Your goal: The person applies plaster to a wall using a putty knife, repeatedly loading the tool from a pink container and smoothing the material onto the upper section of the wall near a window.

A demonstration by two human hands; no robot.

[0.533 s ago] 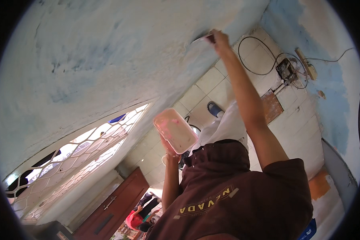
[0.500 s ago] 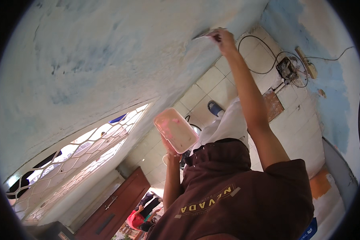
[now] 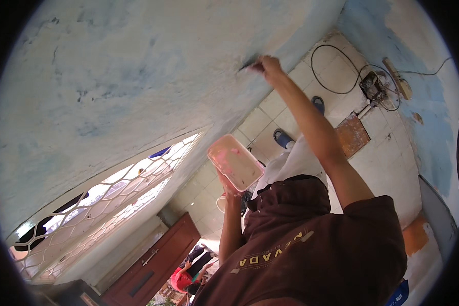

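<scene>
Flat tool (image 3: 248, 65): clamped in grip of right hand (image 3: 269, 67), at wall (image 3: 153, 71); even, shallow-angled pressure advised. Pinkish tub (image 3: 222, 145): held in grip of left hand (image 3: 228, 183), before the torso (image 3: 316, 250); best kept level, close to wall.

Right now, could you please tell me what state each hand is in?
Left hand: holding a plastic box.
Right hand: closed around a scraper, at the wall.
</scene>
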